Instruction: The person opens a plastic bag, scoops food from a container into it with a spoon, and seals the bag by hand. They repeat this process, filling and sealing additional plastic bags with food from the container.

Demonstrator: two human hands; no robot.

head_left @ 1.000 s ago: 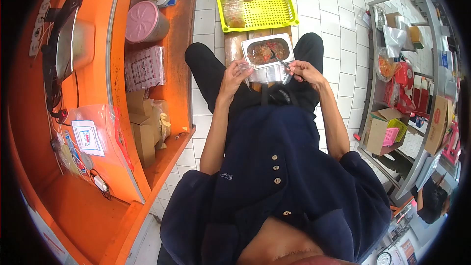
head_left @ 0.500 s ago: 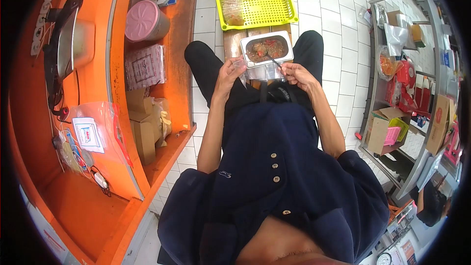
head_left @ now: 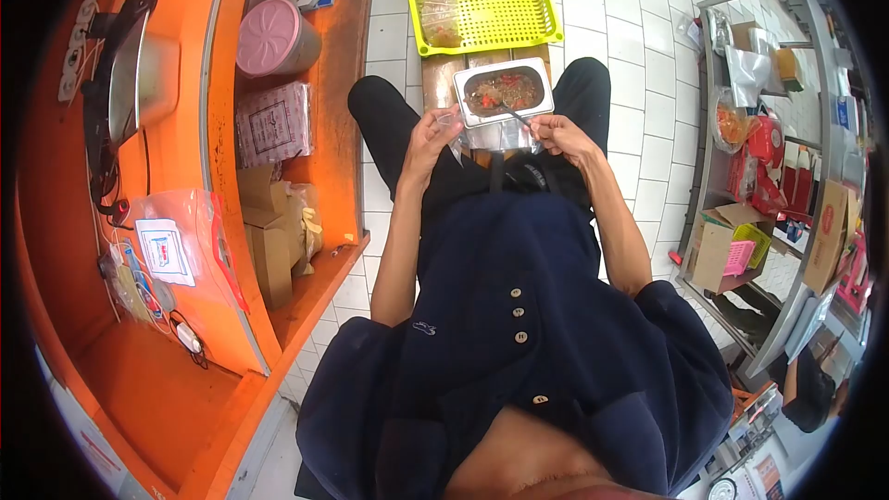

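A white-rimmed metal food pan [head_left: 460, 83] holds a chunky reddish-brown sauce [head_left: 505, 93] with red pieces. My right hand [head_left: 560, 136], at the pan's near right corner, is closed on the dark handle of a spoon [head_left: 516, 117]; the spoon's bowl dips into the sauce and is partly hidden. Just left of the pan's near corner, the fingers of my left hand [head_left: 429, 143] pinch a small clear plastic bag [head_left: 449, 118], whose shape is hard to make out. Beyond the pan stands a yellow-green plastic basket [head_left: 505, 23] with filled clear bags [head_left: 440, 17] at its left end.
The pan and basket rest on a narrow wooden bench [head_left: 444, 83] between my knees. To the left, an orange shelf unit [head_left: 338, 130] holds pink-lidded tubs [head_left: 269, 37], packets and a cardboard box [head_left: 269, 241]. At right stands a metal rack [head_left: 704, 167] with boxes and bags.
The sauce beneath the spoon has shifted, and the spoon sits slightly differently in it. Both hands stay in nearly the same place, with the right hand moved very slightly.
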